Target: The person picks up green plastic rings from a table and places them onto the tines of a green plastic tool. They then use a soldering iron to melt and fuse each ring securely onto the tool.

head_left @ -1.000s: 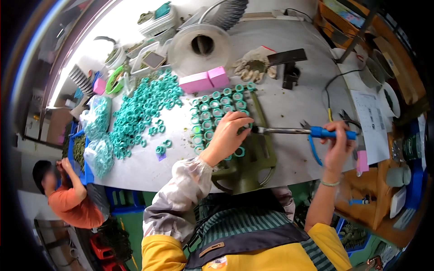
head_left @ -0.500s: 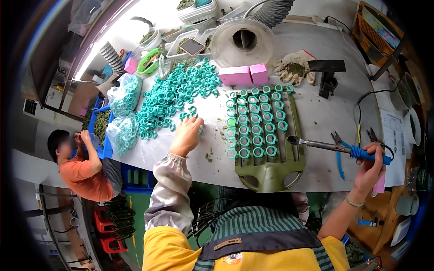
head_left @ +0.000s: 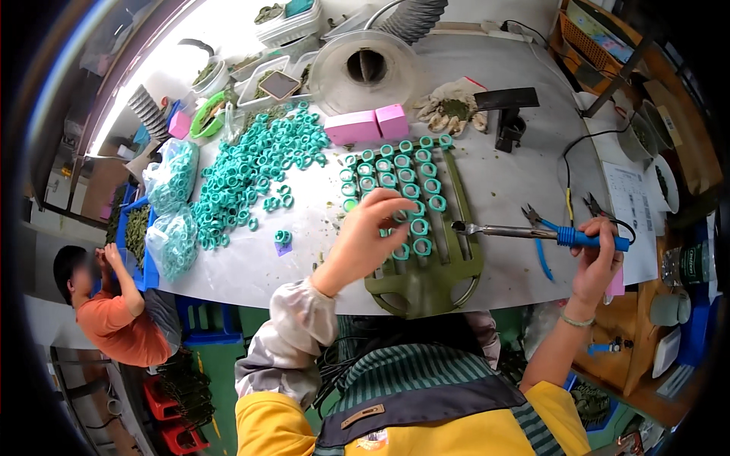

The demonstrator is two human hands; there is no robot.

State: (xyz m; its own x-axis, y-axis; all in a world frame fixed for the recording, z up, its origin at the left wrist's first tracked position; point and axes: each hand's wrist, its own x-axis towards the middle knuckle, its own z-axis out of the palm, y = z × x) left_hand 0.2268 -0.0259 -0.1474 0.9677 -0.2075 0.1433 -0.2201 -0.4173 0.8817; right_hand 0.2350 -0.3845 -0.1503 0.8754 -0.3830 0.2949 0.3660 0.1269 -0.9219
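Over the olive-green slotted rack (head_left: 417, 298) is my left hand (head_left: 363, 234). Its fingers are bent together among teal hexagonal rings (head_left: 421, 246) standing in rows on the bars; whether a ring is between the fingertips is hidden. My right hand (head_left: 599, 258) grips the blue handle of a corded soldering iron (head_left: 525, 232). The iron's metal shaft points left, its cup-shaped tip just above the rack's right side. A big pile of loose teal rings (head_left: 262, 159) spreads to the left. A few rings lie on a small purple patch (head_left: 284, 248) left of my left hand.
Pink blocks (head_left: 357, 128) stand behind the rack, with a clear funnel (head_left: 365, 76), a glove (head_left: 452, 106) and a black stand (head_left: 508, 114) beyond. Blue-handled pliers (head_left: 541, 243) lie at the right. Bags of rings (head_left: 172, 175) and a seated person in orange (head_left: 122, 323) are at the left.
My left hand has moved right from the edge of the ring pile to the rack. The whole view has shifted, and the right hand still holds the soldering iron over the rack's right side.
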